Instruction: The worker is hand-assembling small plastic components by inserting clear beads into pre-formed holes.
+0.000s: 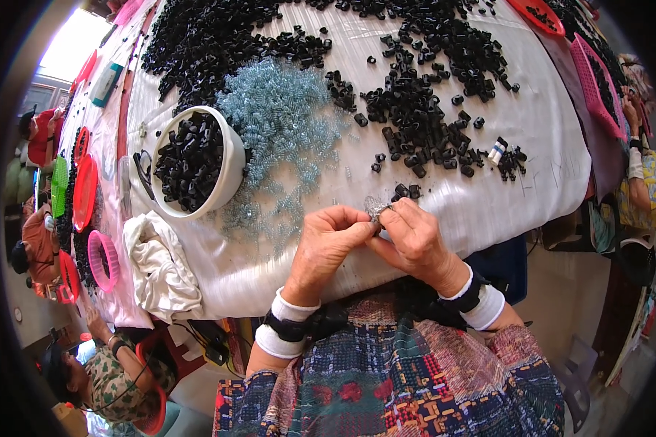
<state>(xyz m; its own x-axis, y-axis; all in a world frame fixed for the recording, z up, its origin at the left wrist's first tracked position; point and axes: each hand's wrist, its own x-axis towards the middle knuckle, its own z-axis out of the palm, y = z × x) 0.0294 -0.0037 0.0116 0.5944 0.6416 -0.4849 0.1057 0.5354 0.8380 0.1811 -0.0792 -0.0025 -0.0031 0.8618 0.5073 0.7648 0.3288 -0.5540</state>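
Observation:
Both my hands meet over the near edge of the white-covered table (481, 211). My left hand (324, 244) pinches thumb against forefinger at a tiny dark piece, mostly hidden by the fingertips. My right hand (415, 233) is closed on the same spot, its fingers curled and touching the left fingertips. Just beyond them lie a few short black plastic parts (407, 191). A heap of small pale-blue metal springs (277, 116) spreads ahead and to the left. Left of the springs stands a white bucket (233, 171) filled with black plastic parts (189, 160).
Larger piles of black parts (430, 109) cover the table's far side. A crumpled white cloth (160, 266) lies at the left edge. A small white bottle (497, 151) stands at right. Co-workers sit left and right, beside red baskets (85, 193) and a pink basket (594, 87).

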